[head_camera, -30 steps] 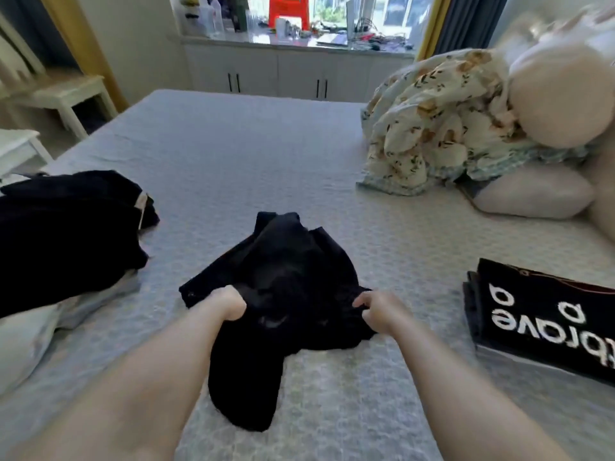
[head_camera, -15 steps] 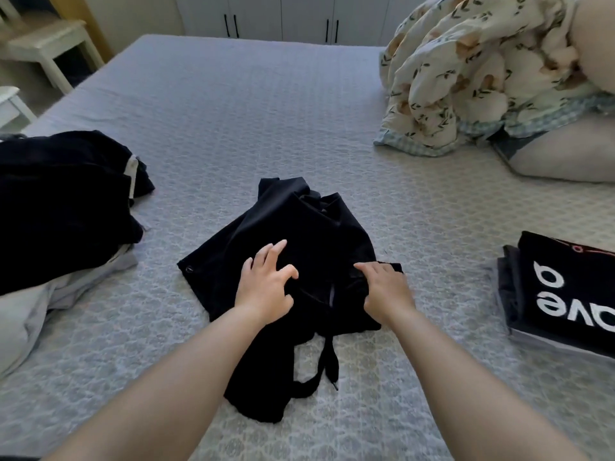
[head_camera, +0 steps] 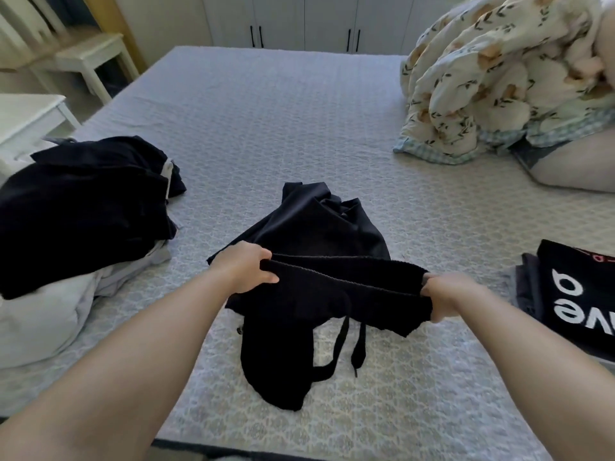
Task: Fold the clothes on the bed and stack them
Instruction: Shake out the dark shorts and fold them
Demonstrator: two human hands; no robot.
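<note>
A crumpled black garment with drawstrings [head_camera: 309,234] lies in the middle of the bed [head_camera: 283,121]. My left hand [head_camera: 244,272] grips one end of its ribbed waistband and my right hand [head_camera: 447,296] grips the other end. The band is stretched taut between them, lifted a little off the bed, and two drawstrings dangle below it. At the right edge lies a folded stack topped by a black piece with white letters [head_camera: 579,294]. A heap of unfolded dark and pale clothes [head_camera: 80,214] sits at the left.
A floral duvet [head_camera: 499,74] is bunched at the far right beside a pale pillow [head_camera: 579,164]. White stools [head_camera: 90,58] stand beyond the bed's left side, with white cabinets [head_camera: 299,21] behind the bed.
My left hand, open over the garment half a second ago, has closed on the waistband. Both hands have moved apart and pulled the band straight, exposing the drawstrings.
</note>
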